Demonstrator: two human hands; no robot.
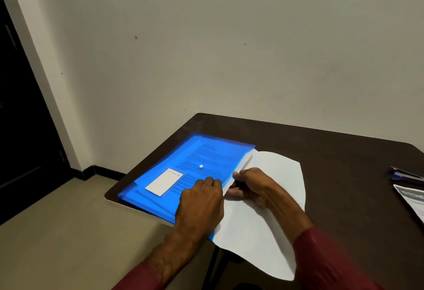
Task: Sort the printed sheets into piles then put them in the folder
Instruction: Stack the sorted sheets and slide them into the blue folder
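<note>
1. Lying at the table's [325, 147] left corner, the blue folder [174, 163] shows print through its cover.
2. The left hand [199, 200] presses the cover; whether it pinches it, I cannot tell.
3. The right hand [250, 186] grasps the white sheets [277, 200], which are partly inside the folder's mouth.
4. Filing is under way, I judge; next, slide the sheets left with the mouth held open.
5. Another printed sheet [413, 200] waits at the right edge.

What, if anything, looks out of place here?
The white sheets sit only partly inside the blue folder, bowed and reaching the near edge of the table while the right hand pinches them.
</note>
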